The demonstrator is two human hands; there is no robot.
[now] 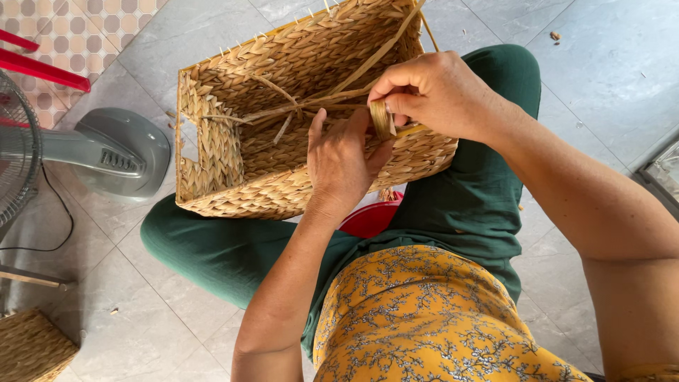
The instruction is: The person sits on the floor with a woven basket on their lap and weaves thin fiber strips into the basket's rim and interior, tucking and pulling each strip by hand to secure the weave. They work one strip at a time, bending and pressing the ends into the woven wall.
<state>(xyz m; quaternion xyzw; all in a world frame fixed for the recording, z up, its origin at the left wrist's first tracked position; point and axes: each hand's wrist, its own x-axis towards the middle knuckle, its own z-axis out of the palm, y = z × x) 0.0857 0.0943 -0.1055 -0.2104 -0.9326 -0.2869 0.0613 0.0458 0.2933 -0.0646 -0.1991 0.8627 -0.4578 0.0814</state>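
A rectangular woven straw basket (233, 170) rests on my lap, its open side facing me, with loose straw strands (283, 110) knotted across the inside. My left hand (339, 159) lies flat against the basket's near rim, fingers reaching into the opening. My right hand (435, 88) pinches a flat straw strip (382, 119) at the rim's right end, folding it over the edge. Both hands touch the basket beside each other.
A grey floor fan base (117, 152) and its grille (14, 152) stand at left on the tiled floor (601, 56). A red stool (371, 219) shows under my legs. Another woven basket (32, 346) sits at bottom left. A red frame (42, 67) is at top left.
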